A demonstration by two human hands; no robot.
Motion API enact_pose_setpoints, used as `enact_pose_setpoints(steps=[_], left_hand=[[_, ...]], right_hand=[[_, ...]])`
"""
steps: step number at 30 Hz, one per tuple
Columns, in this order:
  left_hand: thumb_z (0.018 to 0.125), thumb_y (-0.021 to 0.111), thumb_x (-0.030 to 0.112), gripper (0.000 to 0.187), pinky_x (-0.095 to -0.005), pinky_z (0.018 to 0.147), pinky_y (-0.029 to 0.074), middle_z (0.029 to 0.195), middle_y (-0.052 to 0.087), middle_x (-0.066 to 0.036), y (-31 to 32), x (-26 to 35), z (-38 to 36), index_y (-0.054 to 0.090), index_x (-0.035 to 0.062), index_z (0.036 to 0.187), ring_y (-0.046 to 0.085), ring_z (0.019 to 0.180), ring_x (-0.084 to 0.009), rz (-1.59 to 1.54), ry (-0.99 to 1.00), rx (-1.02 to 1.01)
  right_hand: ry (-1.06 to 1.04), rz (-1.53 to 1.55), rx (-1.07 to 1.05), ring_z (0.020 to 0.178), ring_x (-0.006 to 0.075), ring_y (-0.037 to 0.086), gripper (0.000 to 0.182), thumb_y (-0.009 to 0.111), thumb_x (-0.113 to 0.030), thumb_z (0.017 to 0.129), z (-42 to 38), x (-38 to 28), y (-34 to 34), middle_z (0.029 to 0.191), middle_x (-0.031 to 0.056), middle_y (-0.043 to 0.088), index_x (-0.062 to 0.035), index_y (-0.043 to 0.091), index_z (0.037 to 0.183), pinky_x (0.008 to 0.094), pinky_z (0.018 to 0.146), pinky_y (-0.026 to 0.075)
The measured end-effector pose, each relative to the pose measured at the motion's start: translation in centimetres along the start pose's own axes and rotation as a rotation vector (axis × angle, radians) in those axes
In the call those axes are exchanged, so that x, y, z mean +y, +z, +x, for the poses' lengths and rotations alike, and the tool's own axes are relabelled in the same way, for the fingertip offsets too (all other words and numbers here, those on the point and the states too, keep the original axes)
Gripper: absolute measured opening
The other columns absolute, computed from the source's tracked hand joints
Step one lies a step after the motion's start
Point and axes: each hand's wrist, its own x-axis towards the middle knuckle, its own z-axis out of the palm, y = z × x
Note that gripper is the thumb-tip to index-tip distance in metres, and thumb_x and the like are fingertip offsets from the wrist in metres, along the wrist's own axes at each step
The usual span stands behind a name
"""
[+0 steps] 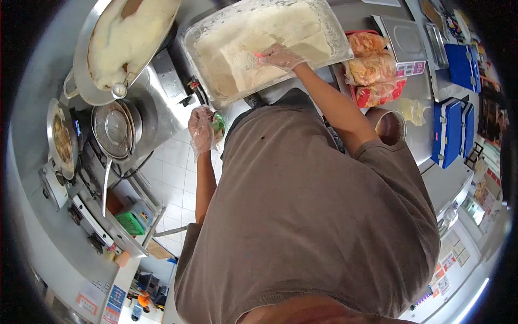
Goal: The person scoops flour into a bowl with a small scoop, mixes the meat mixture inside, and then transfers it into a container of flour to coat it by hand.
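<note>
My right hand (283,58), in a clear plastic glove, is down in a large metal tub (229,100) of pale flour-like powder (253,35). Its fingers are closed on a small pinkish-red thing (258,54), mostly hidden by the powder and the hand; its kind does not show. Left of the tub's near corner, my left hand (201,129), also gloved, is closed around a clear plastic bag (218,124) with something green and brownish in it. The bag hangs over the tiled floor, apart from the tub.
A big pan of foamy, pale oil (129,40) stands at the upper left, above a round strainer (115,127) on a pot. Bagged orange-red meat (372,70) lies right of the tub, beside a scale (402,40) and a metal pot (389,125). Blue boxes (449,132) stand farther right.
</note>
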Motion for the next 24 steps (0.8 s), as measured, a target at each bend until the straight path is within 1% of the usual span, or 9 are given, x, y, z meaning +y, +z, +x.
enact_pose_setpoints(steps=[3,6,9,12,13,18,19,22,24], left_hand=[[0.102,0.048,0.036,0.037,-0.0303,0.074,0.046,0.083,0.063,-0.004,1.4,-1.0,0.7,0.063,0.0031,0.095,0.057,0.079,-0.0126,-0.010,0.063,0.053],[0.103,0.047,0.035,0.037,-0.0309,0.078,0.047,0.084,0.064,-0.006,3.5,0.7,0.5,0.064,0.0031,0.097,0.059,0.081,-0.0140,0.039,0.131,0.051],[0.103,0.047,0.036,0.039,-0.0322,0.080,0.048,0.084,0.065,-0.007,6.0,2.5,-0.1,0.065,0.0020,0.098,0.060,0.081,-0.0160,0.130,0.226,0.034],[0.102,0.048,0.037,0.040,-0.0321,0.081,0.048,0.085,0.065,-0.008,8.7,3.4,-0.7,0.065,0.0010,0.098,0.062,0.083,-0.0163,0.034,0.168,-0.055],[0.103,0.047,0.030,0.034,-0.0305,0.077,0.048,0.081,0.063,-0.006,9.6,3.7,-0.9,0.063,0.0009,0.093,0.060,0.077,-0.0149,0.010,0.182,-0.076],[0.103,0.047,0.034,0.037,-0.0306,0.078,0.049,0.082,0.064,-0.007,13.5,3.3,-2.2,0.063,0.0022,0.096,0.060,0.078,-0.0148,0.102,0.241,-0.209],[0.103,0.047,0.035,0.036,-0.0304,0.078,0.049,0.082,0.064,-0.007,14.3,3.5,-2.7,0.062,0.0024,0.096,0.060,0.078,-0.0147,0.080,0.242,-0.239],[0.102,0.049,0.035,0.036,-0.0296,0.078,0.049,0.082,0.064,-0.006,16.9,4.5,-4.7,0.062,0.0020,0.097,0.060,0.077,-0.0141,0.103,0.233,-0.309],[0.102,0.049,0.035,0.036,-0.0294,0.078,0.049,0.082,0.064,-0.006,18.5,4.2,-5.4,0.062,0.0021,0.098,0.061,0.077,-0.0139,0.116,0.247,-0.346]], right_hand=[[-0.088,-0.104,0.299,0.098,0.0284,0.064,0.044,0.065,-0.046,0.085,-2.5,0.3,-0.3,0.100,0.0136,0.072,-0.0108,0.074,0.110,0.0354,0.091,0.048],[0.172,0.147,0.188,0.096,0.0270,0.064,0.043,0.065,-0.045,0.085,-5.9,-2.1,-4.1,0.098,0.0126,0.072,-0.0104,0.073,0.111,0.0334,0.090,0.047],[0.228,0.152,0.370,0.092,0.0253,0.064,0.043,0.066,-0.042,0.084,-10.2,-2.8,-6.2,0.097,0.0126,0.072,-0.0098,0.072,0.113,0.0325,0.089,0.047],[0.261,0.235,0.331,0.088,0.0209,0.063,0.043,0.068,-0.040,0.084,-13.6,-0.8,-8.2,0.094,0.0119,0.072,-0.0092,0.071,0.114,0.0314,0.085,0.046],[0.271,0.237,0.356,0.091,0.0226,0.064,0.042,0.067,-0.039,0.084,-15.2,-0.2,-8.6,0.097,0.0130,0.072,-0.0081,0.071,0.113,0.0324,0.087,0.046],[0.255,0.333,0.498,0.097,0.0260,0.064,0.038,0.064,-0.035,0.087,-25.6,3.6,-9.5,0.101,0.0156,0.071,-0.0050,0.071,0.110,0.0337,0.090,0.046],[0.317,0.273,0.570,0.086,0.0142,0.060,0.043,0.066,-0.038,0.087,-28.8,2.5,-9.9,0.092,0.0044,0.070,-0.0016,0.071,0.110,0.0263,0.080,0.045],[0.351,0.369,0.689,0.087,0.0143,0.060,0.047,0.066,-0.040,0.087,-36.8,4.8,-9.0,0.096,0.0092,0.070,-0.0003,0.069,0.111,0.0272,0.081,0.045],[0.423,0.370,0.798,0.087,0.0131,0.059,0.048,0.066,-0.039,0.087,-41.8,6.6,-7.9,0.096,0.0082,0.069,0.0000,0.068,0.115,0.0274,0.081,0.046]])
